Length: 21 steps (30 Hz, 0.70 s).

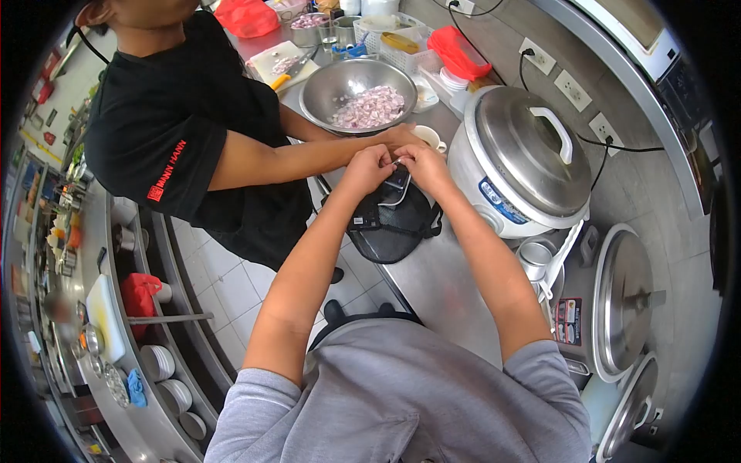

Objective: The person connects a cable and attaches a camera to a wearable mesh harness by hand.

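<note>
My left hand [368,170] and my right hand [424,167] meet over the counter, both closed with fingertips pinched together. Between them is something small and pale, too small to name. Just beneath lies a dark device with a pale edge [396,185], partly covered by my fingers. It rests by a black mesh pouch [394,230] at the counter's edge. Beyond my hands, a co-worker's hand [397,137] reaches across close to a white cup [429,136]. Behind that arm stands a steel bowl [309,104] of chopped pinkish onions [370,108].
A large rice cooker [532,154] stands right of my hands, with another big lidded cooker [617,301] nearer me. The co-worker [174,108] in black stands at the left. A yellow-handled knife [289,73] lies on a cutting board [266,62]. Cords hang along the wall.
</note>
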Motion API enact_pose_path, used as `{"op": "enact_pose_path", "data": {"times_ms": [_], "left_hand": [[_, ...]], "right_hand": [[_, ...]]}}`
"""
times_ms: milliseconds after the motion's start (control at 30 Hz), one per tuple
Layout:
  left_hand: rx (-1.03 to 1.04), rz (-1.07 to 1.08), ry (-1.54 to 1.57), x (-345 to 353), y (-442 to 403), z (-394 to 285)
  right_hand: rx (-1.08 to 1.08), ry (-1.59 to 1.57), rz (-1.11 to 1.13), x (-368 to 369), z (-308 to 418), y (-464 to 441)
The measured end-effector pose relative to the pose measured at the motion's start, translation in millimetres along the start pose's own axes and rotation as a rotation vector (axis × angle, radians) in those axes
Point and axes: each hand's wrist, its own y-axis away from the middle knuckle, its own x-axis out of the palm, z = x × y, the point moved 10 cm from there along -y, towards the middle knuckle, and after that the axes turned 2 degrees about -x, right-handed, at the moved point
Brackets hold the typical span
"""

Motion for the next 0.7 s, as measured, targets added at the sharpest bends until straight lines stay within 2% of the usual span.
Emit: {"op": "enact_pose_path", "data": {"times_ms": [100, 233, 300, 433, 533, 700], "left_hand": [[-0.059, 0.004, -0.025, -2.6, 1.3, -5.4], [-0.045, 0.001, -0.073, 2.6, -0.5, -9.7], [0.114, -0.084, -0.276, 1.1, 3.0, -25.8], [0.127, -0.148, -0.27, 4.1, 7.6, -21.7], [0.128, -0.195, -0.195, 7.0, 12.7, -21.2], [0.044, -0.243, -0.058, 3.3, 14.9, -13.2]], "right_hand": [[-0.097, -0.129, 0.0, 6.5, 0.2, -0.3], [-0.049, -0.286, 0.009, 8.2, -8.6, 1.1], [0.019, -0.389, -0.027, 9.3, -21.7, 1.6], [0.076, -0.256, -0.094, 5.1, -38.8, 8.1], [0.19, -0.264, -0.017, 14.8, -51.2, 14.1], [0.182, -0.459, -0.08, 27.7, -57.1, 15.4]]}}
